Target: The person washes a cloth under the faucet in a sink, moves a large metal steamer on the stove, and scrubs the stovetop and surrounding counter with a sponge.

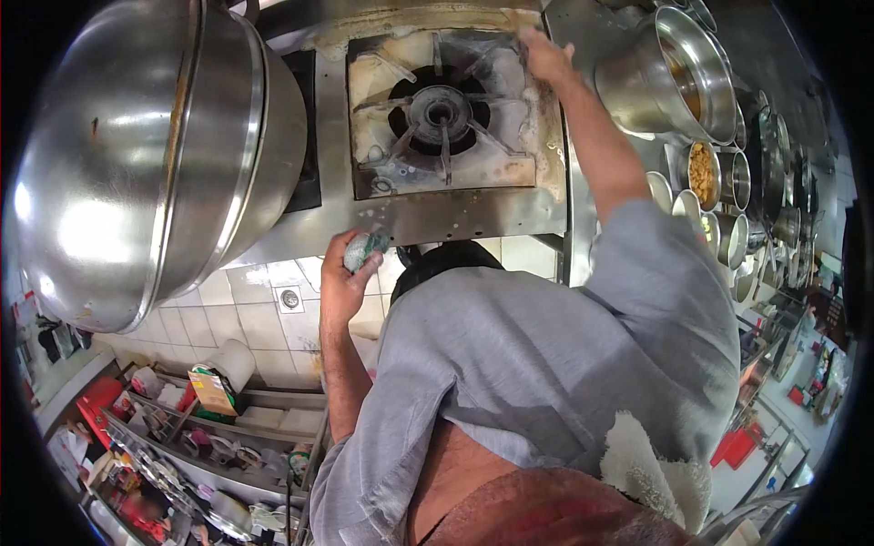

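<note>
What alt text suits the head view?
A person leans over a stove, left hand holding a greenish pad near its front edge, right hand at its far right corner. Steel pots stand to the right.

The right hand (548, 58) is showing blurred fingers, leaving any held object undetermined. The left hand (340, 268) is partly covering a pale-green wad (361, 252), its exact kind escaping identification. The top edge is cutting off the large steel vessel (118, 155). The grey shirt (546, 346) is hiding part of the tiled floor (264, 350). Small items (218, 446) at lower left are defying identification.
</note>
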Motion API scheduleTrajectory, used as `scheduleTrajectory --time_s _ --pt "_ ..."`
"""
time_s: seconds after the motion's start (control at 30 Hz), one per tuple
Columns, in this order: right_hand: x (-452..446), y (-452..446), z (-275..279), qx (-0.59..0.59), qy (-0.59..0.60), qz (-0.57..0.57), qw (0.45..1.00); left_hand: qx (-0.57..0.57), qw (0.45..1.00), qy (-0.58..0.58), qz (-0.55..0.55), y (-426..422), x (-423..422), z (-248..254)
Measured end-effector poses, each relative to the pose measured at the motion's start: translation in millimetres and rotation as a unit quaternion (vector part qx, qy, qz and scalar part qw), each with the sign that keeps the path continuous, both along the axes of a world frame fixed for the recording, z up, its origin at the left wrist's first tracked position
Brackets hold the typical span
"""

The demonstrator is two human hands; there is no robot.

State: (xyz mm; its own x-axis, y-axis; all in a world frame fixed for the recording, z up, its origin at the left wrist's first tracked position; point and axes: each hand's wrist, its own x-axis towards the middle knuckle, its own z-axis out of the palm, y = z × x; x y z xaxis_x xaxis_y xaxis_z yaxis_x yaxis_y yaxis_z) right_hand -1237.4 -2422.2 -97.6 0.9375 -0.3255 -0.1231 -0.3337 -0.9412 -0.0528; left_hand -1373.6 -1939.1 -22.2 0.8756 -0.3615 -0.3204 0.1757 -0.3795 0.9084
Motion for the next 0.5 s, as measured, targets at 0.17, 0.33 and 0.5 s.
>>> scheduleTrajectory --time_s 0.17,0.33,0.5 --pt "-174 75 -14 -0.011 0.033 -0.004 0.999 0.016 0.995 0.082 -0.052 31 0 -8" --pt "-150 60 -6 0.0 0.036 -0.027 0.999 -0.006 0.992 0.117 -0.042 31 7 -1" --pt "25 -14 -15 0.018 0.011 -0.043 0.999 0.001 0.997 0.036 -0.065 -2 25 9"
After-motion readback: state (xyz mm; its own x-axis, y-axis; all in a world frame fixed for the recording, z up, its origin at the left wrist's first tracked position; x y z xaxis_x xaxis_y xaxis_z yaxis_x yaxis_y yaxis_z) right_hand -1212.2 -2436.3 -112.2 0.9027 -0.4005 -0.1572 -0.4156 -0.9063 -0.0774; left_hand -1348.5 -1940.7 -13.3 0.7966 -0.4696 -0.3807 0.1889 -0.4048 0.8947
